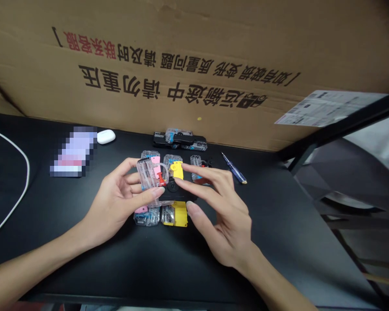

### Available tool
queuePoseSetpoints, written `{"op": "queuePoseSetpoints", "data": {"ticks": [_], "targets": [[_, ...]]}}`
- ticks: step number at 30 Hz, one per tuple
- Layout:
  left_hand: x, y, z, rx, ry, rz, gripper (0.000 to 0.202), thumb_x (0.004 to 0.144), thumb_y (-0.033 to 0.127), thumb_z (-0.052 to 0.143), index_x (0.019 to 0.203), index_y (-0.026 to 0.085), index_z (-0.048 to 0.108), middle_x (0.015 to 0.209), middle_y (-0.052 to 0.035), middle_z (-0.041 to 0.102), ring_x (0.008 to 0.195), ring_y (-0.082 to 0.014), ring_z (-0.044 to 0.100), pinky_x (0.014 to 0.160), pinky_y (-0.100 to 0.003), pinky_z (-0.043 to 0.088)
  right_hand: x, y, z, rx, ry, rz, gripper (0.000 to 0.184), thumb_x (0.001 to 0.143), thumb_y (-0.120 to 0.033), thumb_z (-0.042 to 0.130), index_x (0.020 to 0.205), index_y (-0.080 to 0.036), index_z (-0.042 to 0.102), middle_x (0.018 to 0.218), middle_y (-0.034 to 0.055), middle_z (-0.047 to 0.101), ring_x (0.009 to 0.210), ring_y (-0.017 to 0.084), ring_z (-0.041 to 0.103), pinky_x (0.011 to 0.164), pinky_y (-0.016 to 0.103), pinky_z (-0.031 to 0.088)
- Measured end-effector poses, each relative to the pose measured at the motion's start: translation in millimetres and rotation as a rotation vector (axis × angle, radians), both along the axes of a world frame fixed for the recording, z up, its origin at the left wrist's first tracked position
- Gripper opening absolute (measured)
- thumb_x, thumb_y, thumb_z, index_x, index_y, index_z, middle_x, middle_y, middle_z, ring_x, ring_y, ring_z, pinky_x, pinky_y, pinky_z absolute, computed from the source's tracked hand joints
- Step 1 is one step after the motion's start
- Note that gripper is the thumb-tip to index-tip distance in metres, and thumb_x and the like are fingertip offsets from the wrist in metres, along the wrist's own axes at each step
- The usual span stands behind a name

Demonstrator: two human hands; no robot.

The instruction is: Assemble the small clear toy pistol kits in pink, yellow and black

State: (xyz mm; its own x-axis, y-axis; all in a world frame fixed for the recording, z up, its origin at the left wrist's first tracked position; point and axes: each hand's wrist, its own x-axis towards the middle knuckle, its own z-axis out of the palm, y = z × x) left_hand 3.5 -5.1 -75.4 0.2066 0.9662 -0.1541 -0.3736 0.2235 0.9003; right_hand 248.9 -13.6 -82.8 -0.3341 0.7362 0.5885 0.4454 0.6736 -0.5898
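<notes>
My left hand (123,194) is closed on a clear plastic gadget (145,175), with the thumb in front and the fingers behind. A small red piece (162,178) and a curved clear loop show on its right side, beside a black part with a round disc (173,185). My right hand (222,207) has its fingers apart. Its middle fingertip is at the black part; whether it touches cannot be told. Behind and below lie similar clear gadgets with pink (155,166) and yellow (180,216) parts, partly hidden by the hands and the held gadget.
More clear-and-black gadgets (180,139) are stacked against a large cardboard box (168,26). A pen (234,168) lies to the right. A white rounded case (106,137), a blurred-out phone-like item (74,153) and a white cable (25,160) are at the left. A black frame bar (340,123) crosses the right.
</notes>
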Motion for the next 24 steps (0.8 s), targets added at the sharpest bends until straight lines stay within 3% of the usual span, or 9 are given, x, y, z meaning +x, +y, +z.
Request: {"op": "queuePoseSetpoints", "data": {"ticks": [2,4,8,10,14,19,24], "targets": [[0,0,-0.3,0.005,0.001,0.017,0.047,0.085,0.022,0.104,0.118,0.021,0.071,0.107,-0.0039,0.09,0.077,-0.0146,0.085,0.067,-0.02,0.07,1,-1,0.6,0.074,0.025,-0.037,0.036,0.103,-0.014,0.071,0.13,-0.032,0.087,0.148,0.008,0.08,0.129,0.035,0.073,0.107,0.057,0.056],[0,1,-0.6,0.017,0.011,0.026,0.043,0.088,0.022,0.102,0.116,0.021,0.07,0.104,-0.0032,0.09,0.076,-0.0136,0.084,0.067,-0.02,0.07,1,-1,1.4,0.101,0.074,-0.069,0.034,0.102,-0.014,0.068,0.122,-0.033,0.088,0.142,0.0059,0.083,0.126,0.035,0.074,0.107,0.058,0.056],[0,-1,-0.7,0.029,0.016,0.001,0.046,0.086,0.023,0.104,0.119,0.021,0.072,0.108,-0.0042,0.091,0.089,-0.0171,0.089,0.083,-0.025,0.075,2,-1,1.7,0.022,0.061,0.082,0.051,0.104,-0.02,0.068,0.153,-0.033,0.075,0.153,0.0059,0.08,0.14,0.038,0.072,0.116,0.062,0.055],[0,-2,-0.8,0.022,0.017,-0.007,0.049,0.083,0.021,0.105,0.119,0.021,0.072,0.11,-0.0048,0.092,0.091,-0.0185,0.09,0.083,-0.025,0.075,2,-2,-0.7,-0.002,0.064,0.132,0.052,0.107,-0.023,0.066,0.157,-0.032,0.072,0.149,0.0063,0.083,0.14,0.039,0.074,0.115,0.063,0.058],[1,-5,-1.4,0.002,-0.002,-0.042,0.055,0.077,0.011,0.106,0.12,0.021,0.073,0.113,-0.0057,0.092,0.096,-0.0213,0.091,0.087,-0.027,0.075,2,-4,-8.8,0.026,0.235,-0.059,0.036,0.113,-0.037,0.058,0.136,-0.032,0.085,0.115,0.0083,0.089,0.121,0.04,0.08,0.105,0.066,0.063],[2,-5,-1.9,-0.013,-0.024,-0.083,0.056,0.079,0.01,0.104,0.125,0.022,0.073,0.117,-0.0074,0.092,0.099,-0.0245,0.091,0.089,-0.03,0.076,0,-5,-14.2,-0.087,0.264,-0.006,0.051,0.114,-0.059,0.052,0.144,-0.031,0.082,0.123,0.0112,0.087,0.124,0.042,0.077,0.106,0.067,0.063],[1,-7,-1.9,0.013,-0.005,-0.1,0.047,0.084,0.018,0.103,0.121,0.021,0.074,0.116,-0.0088,0.092,0.1,-0.025,0.092,0.089,-0.03,0.075,-2,-10,-15.4,-0.003,0.403,-0.112,0.047,0.115,-0.059,0.052,0.14,-0.036,0.084,0.113,0.0113,0.086,0.118,0.043,0.076,0.1,0.066,0.063]]}}
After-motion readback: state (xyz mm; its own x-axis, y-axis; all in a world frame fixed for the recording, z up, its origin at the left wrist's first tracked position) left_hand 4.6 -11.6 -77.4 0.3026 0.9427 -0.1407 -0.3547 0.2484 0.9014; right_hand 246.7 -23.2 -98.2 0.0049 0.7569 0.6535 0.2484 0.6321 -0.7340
